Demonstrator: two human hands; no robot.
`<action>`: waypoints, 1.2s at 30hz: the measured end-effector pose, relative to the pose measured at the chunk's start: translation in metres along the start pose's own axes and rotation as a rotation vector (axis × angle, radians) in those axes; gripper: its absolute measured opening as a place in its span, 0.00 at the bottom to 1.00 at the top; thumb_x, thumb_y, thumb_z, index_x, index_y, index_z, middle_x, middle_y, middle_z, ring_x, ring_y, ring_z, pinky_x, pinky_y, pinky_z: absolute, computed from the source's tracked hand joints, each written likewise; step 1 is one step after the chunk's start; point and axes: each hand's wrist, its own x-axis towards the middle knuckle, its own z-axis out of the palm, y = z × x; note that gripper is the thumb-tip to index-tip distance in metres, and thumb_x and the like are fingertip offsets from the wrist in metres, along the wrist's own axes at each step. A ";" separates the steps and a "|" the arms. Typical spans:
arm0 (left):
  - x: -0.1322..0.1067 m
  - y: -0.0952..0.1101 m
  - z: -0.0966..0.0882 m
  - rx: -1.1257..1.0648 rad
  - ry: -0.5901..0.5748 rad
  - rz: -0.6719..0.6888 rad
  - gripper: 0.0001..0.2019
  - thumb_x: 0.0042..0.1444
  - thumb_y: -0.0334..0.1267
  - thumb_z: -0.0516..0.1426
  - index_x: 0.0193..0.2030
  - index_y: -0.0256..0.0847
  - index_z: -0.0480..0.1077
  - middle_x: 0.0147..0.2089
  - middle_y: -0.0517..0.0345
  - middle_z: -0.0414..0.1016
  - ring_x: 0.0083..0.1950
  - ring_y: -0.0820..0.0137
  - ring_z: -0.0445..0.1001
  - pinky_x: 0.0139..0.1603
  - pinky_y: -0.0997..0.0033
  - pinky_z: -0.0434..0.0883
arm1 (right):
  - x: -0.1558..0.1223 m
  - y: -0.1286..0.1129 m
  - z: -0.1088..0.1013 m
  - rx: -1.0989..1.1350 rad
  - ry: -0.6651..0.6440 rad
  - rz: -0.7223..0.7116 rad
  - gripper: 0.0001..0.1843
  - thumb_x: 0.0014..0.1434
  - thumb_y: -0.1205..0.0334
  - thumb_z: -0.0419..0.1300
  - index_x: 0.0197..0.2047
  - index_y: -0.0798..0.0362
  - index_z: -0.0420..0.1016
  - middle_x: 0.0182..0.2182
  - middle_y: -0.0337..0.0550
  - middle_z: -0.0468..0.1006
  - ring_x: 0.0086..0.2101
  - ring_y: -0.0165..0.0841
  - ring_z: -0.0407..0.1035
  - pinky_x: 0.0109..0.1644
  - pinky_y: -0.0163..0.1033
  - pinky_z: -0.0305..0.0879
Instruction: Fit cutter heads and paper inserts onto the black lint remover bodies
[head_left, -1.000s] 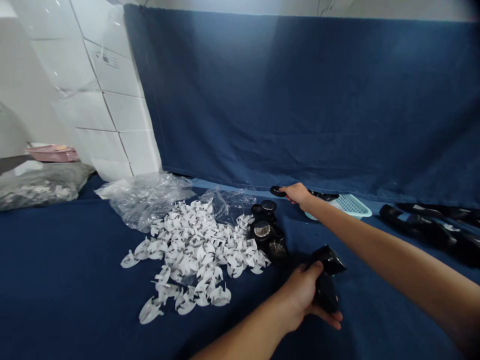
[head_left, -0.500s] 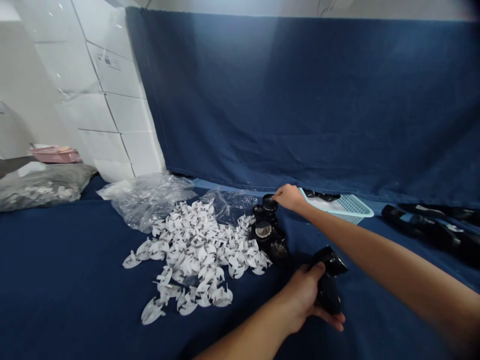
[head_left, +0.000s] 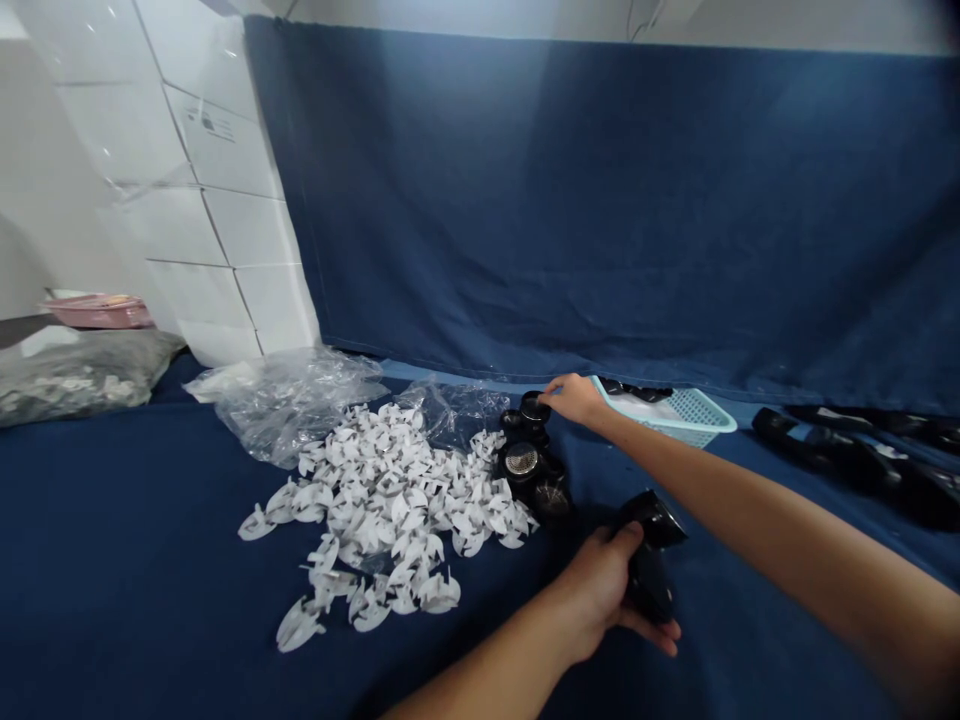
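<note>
My left hand [head_left: 611, 592] is wrapped round a black handheld device body [head_left: 649, 560] just above the blue cloth. My right hand [head_left: 574, 398] reaches far forward, its fingers pinched on a small black round cap [head_left: 534, 406] at the back of a cluster of black round heads with metal mesh [head_left: 529, 465]. A heap of several white fin-shaped plastic pieces [head_left: 390, 505] lies left of that cluster.
A light blue basket [head_left: 679, 412] stands just right of my right hand. Several long black device bodies [head_left: 855, 458] lie at the far right. Crumpled clear bags [head_left: 289, 395] and white boxes [head_left: 217, 200] are at the back left, with a grey bag [head_left: 75, 372] beside them.
My right hand moved left from beside the basket to the cluster of black heads, carrying a small black part, and now rests on the rear cap. My left hand kept still.
</note>
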 end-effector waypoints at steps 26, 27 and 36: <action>-0.002 0.008 -0.004 -0.132 -0.011 -0.084 0.26 0.65 0.52 0.42 0.52 0.29 0.66 0.33 0.43 0.74 0.26 0.62 0.76 0.29 0.59 0.74 | -0.100 -0.084 0.008 -0.248 -0.168 -0.490 0.10 0.59 0.58 0.59 0.42 0.46 0.81 0.39 0.42 0.82 0.43 0.40 0.74 0.45 0.39 0.65; -0.003 0.010 -0.003 -0.134 -0.015 -0.082 0.26 0.65 0.52 0.42 0.51 0.29 0.67 0.33 0.43 0.74 0.26 0.62 0.76 0.30 0.59 0.74 | -0.102 -0.089 0.013 -0.271 -0.196 -0.507 0.11 0.60 0.57 0.59 0.43 0.47 0.80 0.40 0.43 0.82 0.44 0.40 0.74 0.47 0.41 0.65; -0.002 0.011 0.002 -0.102 0.040 -0.093 0.25 0.65 0.47 0.41 0.47 0.29 0.71 0.30 0.45 0.74 0.25 0.62 0.75 0.28 0.59 0.73 | -0.105 -0.105 0.026 -0.417 -0.264 -0.563 0.12 0.64 0.56 0.58 0.44 0.56 0.75 0.41 0.44 0.79 0.41 0.36 0.74 0.47 0.47 0.70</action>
